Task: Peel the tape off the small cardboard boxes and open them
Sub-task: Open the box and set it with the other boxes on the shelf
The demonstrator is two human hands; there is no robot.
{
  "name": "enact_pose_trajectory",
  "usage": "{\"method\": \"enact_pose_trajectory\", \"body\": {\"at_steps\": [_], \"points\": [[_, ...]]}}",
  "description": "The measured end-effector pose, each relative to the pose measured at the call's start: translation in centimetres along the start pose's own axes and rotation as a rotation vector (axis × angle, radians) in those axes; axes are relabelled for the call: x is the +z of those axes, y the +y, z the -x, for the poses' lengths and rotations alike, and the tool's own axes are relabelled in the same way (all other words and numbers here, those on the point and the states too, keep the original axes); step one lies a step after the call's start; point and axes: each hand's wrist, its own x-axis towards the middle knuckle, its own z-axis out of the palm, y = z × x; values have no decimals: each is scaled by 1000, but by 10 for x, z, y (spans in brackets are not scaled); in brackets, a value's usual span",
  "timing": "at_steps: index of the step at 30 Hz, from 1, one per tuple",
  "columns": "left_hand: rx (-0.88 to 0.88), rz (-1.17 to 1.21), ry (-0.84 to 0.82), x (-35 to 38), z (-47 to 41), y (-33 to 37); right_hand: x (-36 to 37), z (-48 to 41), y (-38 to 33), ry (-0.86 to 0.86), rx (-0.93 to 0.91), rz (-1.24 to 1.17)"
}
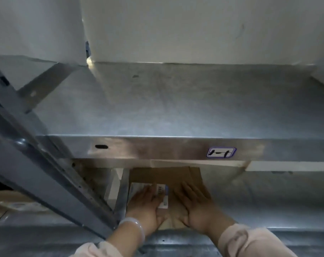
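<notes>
**Both hands flat on the box**

Low on the bottom shelf (268, 201), tucked under the lip of the upper shelf (176, 108): a small cardboard box (178, 177). Left hand (145, 203) spread flat over its white label (162, 190), fingers straight, gripping nothing. Right hand (194, 204) just beside it, palm down on the bare brown top, fingers straight too. Box directly beneath both palms, far end reaching past the fingertips. Pale bracelet (133, 224) on the left wrist.

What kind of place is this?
Likely a stockroom or warehouse rack. A metal shelf with a handwritten sticker on its front edge, big white boxes stored on it, and a cardboard box with a barcode label on the lower level, left hand and right hand resting flat on it.
</notes>
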Motion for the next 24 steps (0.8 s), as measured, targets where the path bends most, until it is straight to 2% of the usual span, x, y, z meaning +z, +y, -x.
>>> {"method": "enact_pose_trajectory", "body": {"at_steps": [3, 5, 6, 10, 15, 18, 20, 24], "points": [[40, 25, 102, -5, -7, -2, -6, 5, 0, -4, 53, -7], [25, 66, 19, -8, -11, 3, -10, 22, 4, 5, 94, -23], [25, 93, 42, -12, -11, 9, -12, 34, 9, 22, 112, -25], [108, 139, 118, -28, -12, 61, -27, 92, 42, 200, 246, -24], [329, 121, 261, -54, -17, 185, -57, 184, 102, 427, 455, -13], [463, 27, 400, -69, -11, 276, -62, 253, 145, 462, 586, -34], [515, 8, 415, -72, -8, 332, -63, 298, 173, 478, 655, -33], [602, 132, 451, -73, 0, 445, -67, 387, 235, 549, 809, -24]]}}
